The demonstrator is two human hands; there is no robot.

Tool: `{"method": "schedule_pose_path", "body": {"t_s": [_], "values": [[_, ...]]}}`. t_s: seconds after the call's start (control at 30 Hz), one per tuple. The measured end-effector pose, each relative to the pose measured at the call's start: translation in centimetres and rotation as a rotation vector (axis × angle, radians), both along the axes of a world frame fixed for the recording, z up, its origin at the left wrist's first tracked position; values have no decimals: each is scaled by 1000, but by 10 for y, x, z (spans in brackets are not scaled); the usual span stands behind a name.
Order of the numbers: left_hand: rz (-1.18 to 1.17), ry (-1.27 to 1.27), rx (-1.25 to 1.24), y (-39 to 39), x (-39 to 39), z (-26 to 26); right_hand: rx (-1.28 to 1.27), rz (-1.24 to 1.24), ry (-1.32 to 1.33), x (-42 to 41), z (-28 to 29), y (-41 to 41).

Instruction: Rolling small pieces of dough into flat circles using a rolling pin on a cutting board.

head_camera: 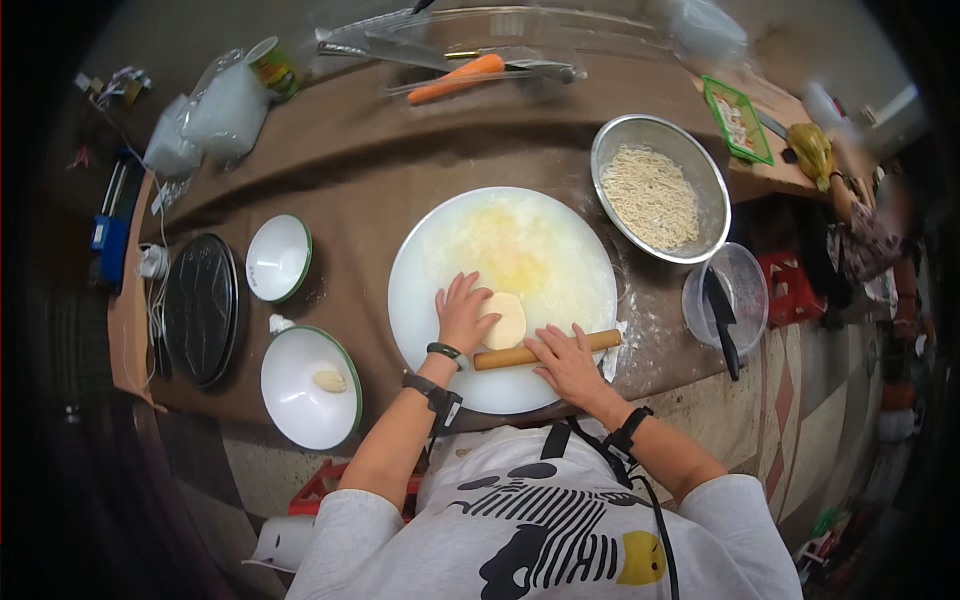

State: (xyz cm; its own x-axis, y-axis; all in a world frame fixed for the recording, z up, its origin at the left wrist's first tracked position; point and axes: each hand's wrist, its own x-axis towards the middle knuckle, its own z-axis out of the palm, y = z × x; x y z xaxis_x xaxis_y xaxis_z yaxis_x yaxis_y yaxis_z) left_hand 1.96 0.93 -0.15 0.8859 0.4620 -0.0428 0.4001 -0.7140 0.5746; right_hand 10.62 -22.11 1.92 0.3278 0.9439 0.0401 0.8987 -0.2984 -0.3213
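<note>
A round, flat piece of dough lies on a large white round board. My left hand touches the dough's left edge, its fingers spread. Just below the dough, a wooden rolling pin lies slanting across the board, its right end reaching the rim. My right hand rests over the pin's middle with the fingers spread; whether it grips the pin is not plain. Yellow residue marks the board above the dough. A small dough lump sits in the lower white bowl at the left.
A second white bowl and a black round appliance stand left. At the right are a steel bowl of noodle-like strands and a clear tub with a black-handled knife. A carrot lies beyond; another person is far right.
</note>
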Motion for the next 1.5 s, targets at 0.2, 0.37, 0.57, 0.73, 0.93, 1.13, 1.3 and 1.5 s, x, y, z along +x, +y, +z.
{"method": "schedule_pose_path", "body": {"t_s": [0.2,0.37,0.57,0.73,0.93,1.13,1.3,1.5], "values": [[77,-32,-356,10,5,-4,153,-66,26,-28,-16,6],[156,-37,-461,19,-28,-19,236,-161,55,-43,-1,11],[265,51,-680,25,-62,-8,249,-398,132,-54,-7,16],[274,18,-751,28,-72,-11,147,-451,-49,-69,-10,52],[245,8,-776,34,-72,-20,14,-616,-220,-26,-6,97],[312,-4,-941,38,-75,-18,-57,-437,-50,-89,-13,64],[289,32,-983,43,-71,-20,-31,-625,-180,-26,-14,94],[289,29,-1032,42,-74,-21,-106,-562,-82,-47,-21,82]]}}
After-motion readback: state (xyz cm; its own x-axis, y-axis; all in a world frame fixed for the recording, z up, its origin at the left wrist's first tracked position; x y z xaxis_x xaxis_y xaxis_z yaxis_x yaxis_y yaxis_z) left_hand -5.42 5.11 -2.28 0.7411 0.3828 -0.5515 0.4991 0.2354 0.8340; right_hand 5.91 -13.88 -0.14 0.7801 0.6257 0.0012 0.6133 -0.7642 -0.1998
